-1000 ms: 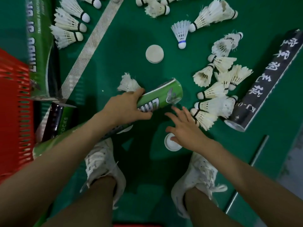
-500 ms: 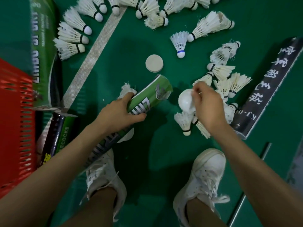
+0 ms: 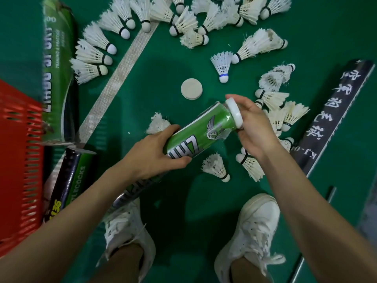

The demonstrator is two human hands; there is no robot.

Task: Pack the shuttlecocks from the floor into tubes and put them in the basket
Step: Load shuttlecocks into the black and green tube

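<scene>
Your left hand is wrapped round the middle of the green tube, fingers over the top and thumb beneath. It holds the tube off the floor with its mouth tilted toward 2 o'clock. Your right hand pinches the white cap by its rim and sets it against that mouth. I cannot tell whether the cap is fully seated, and the tube's contents are hidden.

I judge this to be the capping step. Your next move calls for squaring the cap to the mouth and pressing it home while your left hand braces the tube. Then carry the tube to the red basket at 9 o'clock.

Just beside the tube, 1 frayed shuttlecock lies at 10 o'clock and 1 loose shuttlecock at 5 o'clock. A spare lid sits on the floor at 12 o'clock, and a blue-banded shuttlecock stands at 1 o'clock. A cluster of shuttlecocks lies behind your right hand at 3 o'clock, with a black tube beyond it. More are strewn from 11 to 1 o'clock, so much packing remains. By the basket's edge sit another green tube and a dark tube.
</scene>
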